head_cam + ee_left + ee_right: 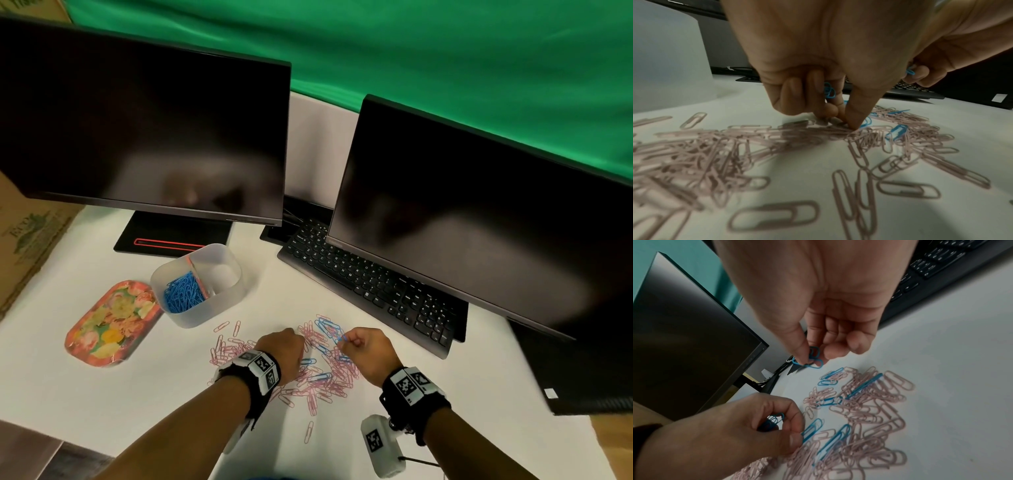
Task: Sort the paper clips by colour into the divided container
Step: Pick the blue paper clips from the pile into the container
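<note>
A loose pile of pink paper clips (322,373) with a few blue ones (327,327) mixed in lies on the white table. My left hand (293,337) is down on the pile, its curled fingers holding a small bunch of blue clips (829,91), also visible as blue clips (772,420); its thumb tip (854,121) presses among the clips. Just above the pile's far side, my right hand (346,341) pinches two or three blue clips (813,357) between thumb and fingers. The translucent divided container (236,291) stands at the back left, with blue clips (181,293) in its left compartment.
A floral tray (113,322) lies left of the container. A black keyboard (370,284) runs behind the pile under the right monitor (479,222). The left monitor (144,130) and its base stand behind the container. A black case (582,370) sits at the right.
</note>
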### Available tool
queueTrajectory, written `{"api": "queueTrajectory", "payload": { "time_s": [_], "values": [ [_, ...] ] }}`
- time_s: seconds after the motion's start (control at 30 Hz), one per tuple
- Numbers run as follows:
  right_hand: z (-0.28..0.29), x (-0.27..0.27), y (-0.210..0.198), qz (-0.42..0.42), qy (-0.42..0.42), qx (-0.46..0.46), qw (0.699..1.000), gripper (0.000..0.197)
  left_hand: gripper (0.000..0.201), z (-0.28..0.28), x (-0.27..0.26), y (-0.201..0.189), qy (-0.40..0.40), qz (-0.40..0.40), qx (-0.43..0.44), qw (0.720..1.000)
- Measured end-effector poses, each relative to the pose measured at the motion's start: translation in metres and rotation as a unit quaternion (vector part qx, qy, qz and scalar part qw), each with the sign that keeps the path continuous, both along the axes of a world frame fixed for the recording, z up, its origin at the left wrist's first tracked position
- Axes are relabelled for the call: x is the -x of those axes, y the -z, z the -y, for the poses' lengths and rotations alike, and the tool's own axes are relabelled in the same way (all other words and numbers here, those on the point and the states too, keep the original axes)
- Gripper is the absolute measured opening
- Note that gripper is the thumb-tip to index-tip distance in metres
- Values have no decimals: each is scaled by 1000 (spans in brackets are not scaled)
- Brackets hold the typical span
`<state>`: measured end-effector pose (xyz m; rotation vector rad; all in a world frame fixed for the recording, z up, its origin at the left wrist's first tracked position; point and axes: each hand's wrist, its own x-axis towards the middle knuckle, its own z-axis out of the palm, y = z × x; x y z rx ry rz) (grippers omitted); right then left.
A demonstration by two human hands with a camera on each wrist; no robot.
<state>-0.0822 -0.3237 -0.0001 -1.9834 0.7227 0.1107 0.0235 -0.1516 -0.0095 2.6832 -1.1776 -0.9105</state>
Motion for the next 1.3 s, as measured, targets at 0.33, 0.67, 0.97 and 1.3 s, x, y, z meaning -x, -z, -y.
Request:
{"api": "queueTrajectory", "payload": {
  "time_s": [0.33, 0.67, 0.97, 1.3],
  "values": [
    [-1, -1, -3, 6, 11, -24, 1000, 12, 24, -17, -5, -7, -180, -145, 205, 951],
    [-10, -7, -5, -9, 23, -37, 999, 11, 30, -20, -8, -10, -213, -145, 165, 952],
    [-15, 3, -10, -27, 37, -2, 999, 13, 17, -5, 6, -5, -73, -17, 84, 994],
    [-26, -18, -30, -19, 33, -79, 996, 10, 21, -20, -8, -22, -297, -219, 261, 892]
  ]
}}
